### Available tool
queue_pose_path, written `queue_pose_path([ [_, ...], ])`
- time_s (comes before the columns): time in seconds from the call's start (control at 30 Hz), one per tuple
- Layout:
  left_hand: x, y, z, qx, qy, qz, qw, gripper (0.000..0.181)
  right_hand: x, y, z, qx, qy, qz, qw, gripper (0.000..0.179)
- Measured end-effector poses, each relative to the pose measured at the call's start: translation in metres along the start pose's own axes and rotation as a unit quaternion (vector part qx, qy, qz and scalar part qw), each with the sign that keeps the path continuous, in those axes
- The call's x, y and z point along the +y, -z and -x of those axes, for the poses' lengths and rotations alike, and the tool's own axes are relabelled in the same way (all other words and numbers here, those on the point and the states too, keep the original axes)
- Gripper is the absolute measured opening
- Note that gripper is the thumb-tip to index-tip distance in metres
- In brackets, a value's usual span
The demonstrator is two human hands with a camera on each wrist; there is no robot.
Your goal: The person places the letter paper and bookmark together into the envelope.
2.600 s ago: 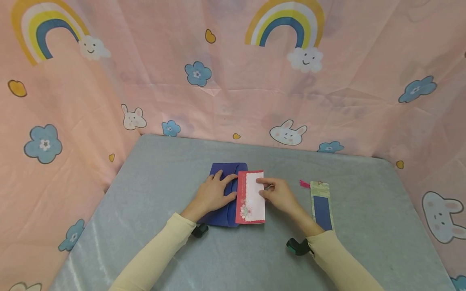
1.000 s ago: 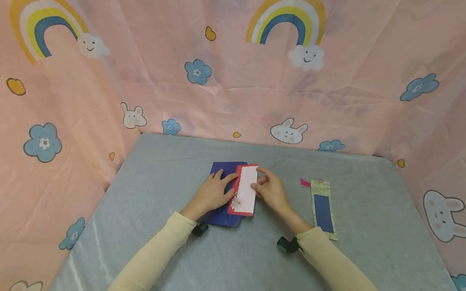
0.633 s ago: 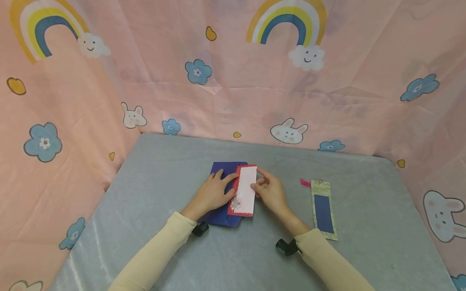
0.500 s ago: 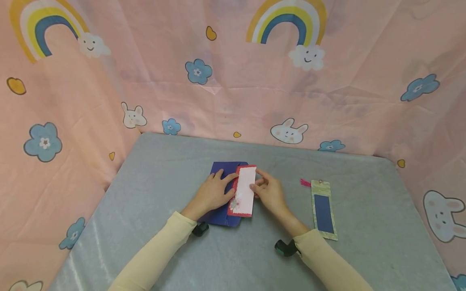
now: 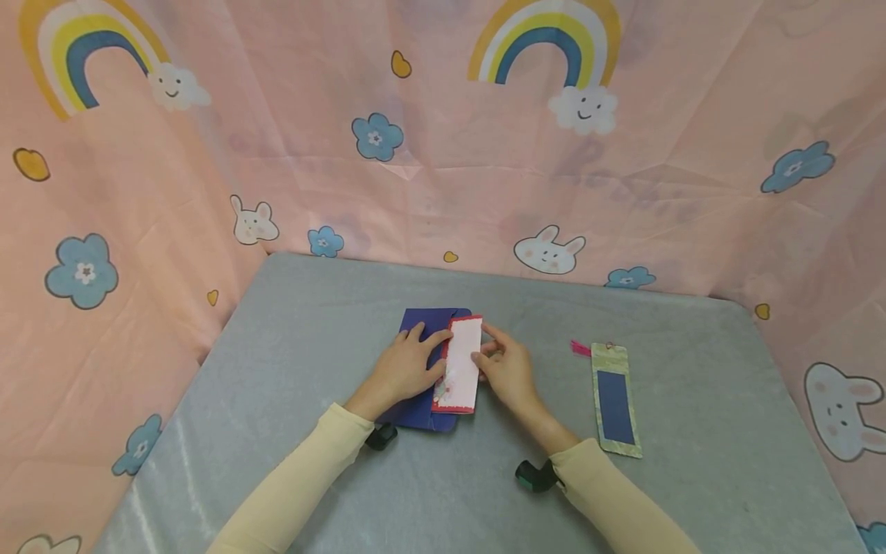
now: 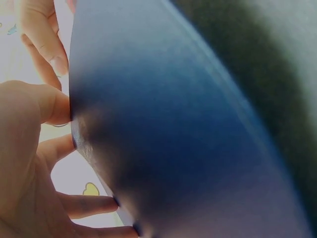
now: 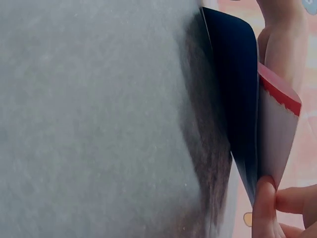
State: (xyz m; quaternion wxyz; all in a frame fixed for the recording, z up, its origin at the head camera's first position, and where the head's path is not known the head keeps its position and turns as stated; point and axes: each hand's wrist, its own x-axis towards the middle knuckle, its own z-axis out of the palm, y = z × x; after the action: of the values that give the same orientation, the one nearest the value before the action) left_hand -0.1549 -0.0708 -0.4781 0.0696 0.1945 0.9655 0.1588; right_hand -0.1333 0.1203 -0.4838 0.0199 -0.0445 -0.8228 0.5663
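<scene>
A dark blue envelope (image 5: 431, 319) lies on the table in the head view, flap side to the right. My left hand (image 5: 407, 365) rests on it with fingers spread, thumb and index by its right-hand opening. In the left wrist view, those fingertips touch the edge of the envelope (image 6: 173, 124). My right hand (image 5: 511, 373) pinches the right edge of a red greeting card (image 5: 462, 362) with a white panel and printed flowers. The card's left edge is hidden at the envelope's opening. Seen from the right wrist, the card (image 7: 277, 134) slants up from the envelope (image 7: 233, 74).
A pale green bookmark (image 5: 616, 408) with a dark blue panel and a pink tassel (image 5: 580, 348) lies to the right on the grey cloth-covered table (image 5: 706, 400). Behind the table hangs a pink patterned curtain (image 5: 443, 192).
The right hand has moved left with the card, and more of the card's red left strip has gone out of sight at the envelope. The left hand has stayed put.
</scene>
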Motion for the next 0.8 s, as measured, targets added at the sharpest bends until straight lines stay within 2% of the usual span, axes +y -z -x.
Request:
queue_pose_path([
  [0.27, 0.0002, 0.0011, 0.0000, 0.001, -0.002, 0.007, 1.0000, 0.056, 0.0014, -0.0049, 0.0008, 0.042, 0.016, 0.019, 0.9988, 0.052],
  [0.63, -0.0003, 0.0004, -0.0002, 0.005, -0.010, 0.006, 0.9999, 0.054, 0.0009, -0.0099, 0.0022, 0.061, 0.031, 0.066, 0.9955, 0.045],
  [0.8, -0.0009, -0.0004, -0.0006, 0.006, -0.012, 0.004, 0.9999, 0.054, 0.0019, -0.0106, 0.0016, 0.065, 0.036, 0.063, 0.9952, 0.044],
])
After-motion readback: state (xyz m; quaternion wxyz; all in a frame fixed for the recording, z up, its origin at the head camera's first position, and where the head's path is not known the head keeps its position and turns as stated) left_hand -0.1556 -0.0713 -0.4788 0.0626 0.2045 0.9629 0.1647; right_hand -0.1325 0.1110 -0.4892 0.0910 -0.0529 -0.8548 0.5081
